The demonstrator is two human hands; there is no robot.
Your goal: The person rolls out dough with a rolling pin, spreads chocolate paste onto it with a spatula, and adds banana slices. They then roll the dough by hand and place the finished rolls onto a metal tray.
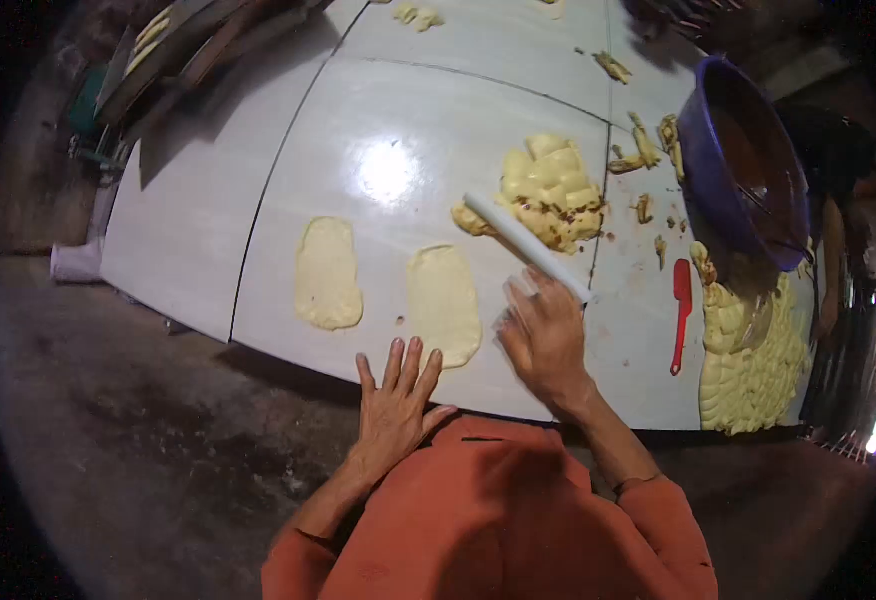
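My left hand [395, 410] lies with fingers spread at the table's near edge, its fingertips by the lower end of a flattened dough piece [444, 305]. Another flat dough oval [328, 275] lies to the left of that one. My right hand [546, 340] is slightly blurred, with loosely bent fingers apart and fingertips right at the lower end of a white rolling pin [518, 240]. The pin's far end rests by a pile of yellow dough pieces [553, 190] with brown filling on it.
A purple tub [713, 150] with brown contents stands at the right. Near it lie a red spatula [681, 315], a broad batch of dough pieces [748, 370] and brownish scraps [643, 145]. Racks with trays [173, 50] stand at upper left. A person's arm [831, 260] shows at far right.
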